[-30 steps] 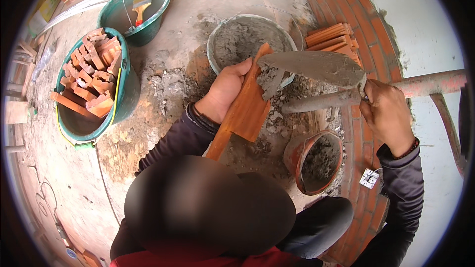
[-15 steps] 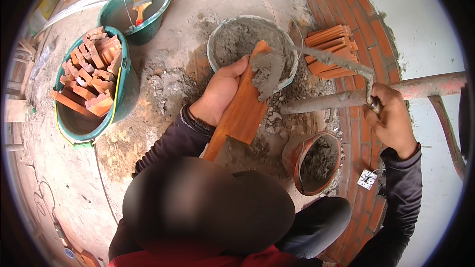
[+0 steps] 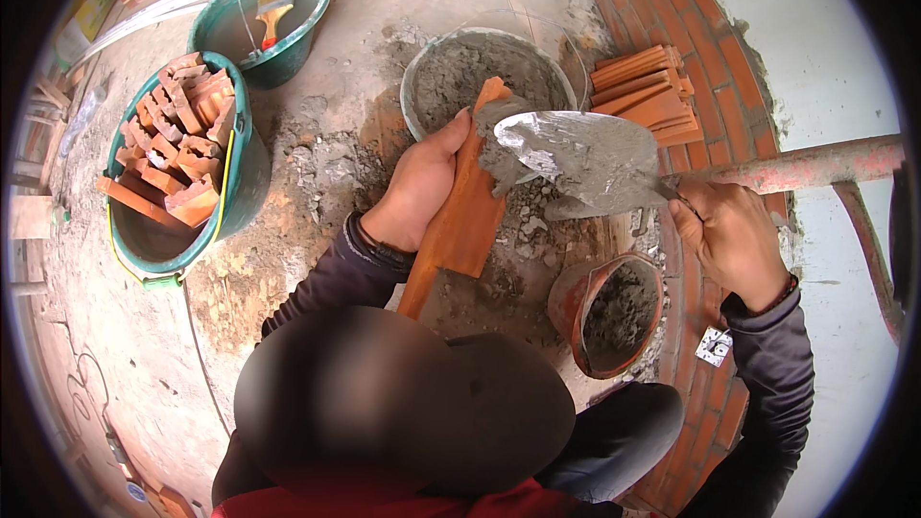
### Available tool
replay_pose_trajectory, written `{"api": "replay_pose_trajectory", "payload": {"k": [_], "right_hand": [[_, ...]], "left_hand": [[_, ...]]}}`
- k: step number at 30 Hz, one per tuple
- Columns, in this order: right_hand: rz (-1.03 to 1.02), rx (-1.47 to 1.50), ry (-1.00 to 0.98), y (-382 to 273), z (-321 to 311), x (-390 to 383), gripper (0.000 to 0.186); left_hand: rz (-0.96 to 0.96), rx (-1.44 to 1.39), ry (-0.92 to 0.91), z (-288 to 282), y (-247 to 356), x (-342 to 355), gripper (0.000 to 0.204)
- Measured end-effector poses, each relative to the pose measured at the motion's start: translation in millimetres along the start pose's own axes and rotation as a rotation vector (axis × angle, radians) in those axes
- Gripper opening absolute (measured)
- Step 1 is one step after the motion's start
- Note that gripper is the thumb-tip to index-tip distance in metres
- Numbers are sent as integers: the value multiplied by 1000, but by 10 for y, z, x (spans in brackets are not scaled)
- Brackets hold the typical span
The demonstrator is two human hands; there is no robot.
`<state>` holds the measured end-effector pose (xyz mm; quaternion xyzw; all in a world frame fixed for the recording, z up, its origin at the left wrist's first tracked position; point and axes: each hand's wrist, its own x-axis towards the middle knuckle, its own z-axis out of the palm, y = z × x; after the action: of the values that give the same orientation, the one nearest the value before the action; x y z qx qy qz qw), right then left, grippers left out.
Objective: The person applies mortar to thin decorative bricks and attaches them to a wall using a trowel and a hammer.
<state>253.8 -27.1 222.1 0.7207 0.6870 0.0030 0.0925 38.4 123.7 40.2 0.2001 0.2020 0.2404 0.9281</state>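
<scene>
My left hand [image 3: 419, 182] is closed around the edge of a long orange brick tile [image 3: 467, 225], tilted in front of me. Grey mortar [image 3: 497, 139] clings to the tile's far end. In my right hand [image 3: 734, 238] is the handle of a trowel [image 3: 600, 158], its flat blade smeared with wet mortar. The blade's tip reaches the mortar on the tile. Behind the tile stands a round bucket of mortar [image 3: 413, 96], partly hidden by the tile and the blade.
A reddish bucket [image 3: 566, 326] with mortar stands near my knee. At left, a green bucket [image 3: 251, 194] holds broken brick pieces; behind it a green tub [image 3: 312, 38] holds a brush [image 3: 275, 8]. Stacked tiles [image 3: 652, 101] lie by the brick strip [image 3: 705, 67]. A metal pole [image 3: 835, 165] crosses at right.
My right hand has moved a little down, and the trowel blade has turned from edge-on to flat and come lower, against the mortar. The tile has shifted slightly left.
</scene>
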Motion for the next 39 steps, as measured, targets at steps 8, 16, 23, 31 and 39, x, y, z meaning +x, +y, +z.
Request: {"api": "replay_pose_trajectory", "payload": {"k": [8,16,23,31,39], "right_hand": [[76,427,-387,115,-193,58,24],[-11,-233,289,-158,-290,180,17],[-168,-559,394,-236,-313,201,26],[-247,-472,455,-182,-123,26,31],[90,294,130,6,-75,-147,17]], "left_hand": [[50,-58,13,-53,-57,9,44],[104,188,79,-102,-138,85,47],[45,222,79,-138,-171,145,48],[-39,-25,46,-161,-141,143,46],[-42,-165,-42,-159,-52,71,47]]}}
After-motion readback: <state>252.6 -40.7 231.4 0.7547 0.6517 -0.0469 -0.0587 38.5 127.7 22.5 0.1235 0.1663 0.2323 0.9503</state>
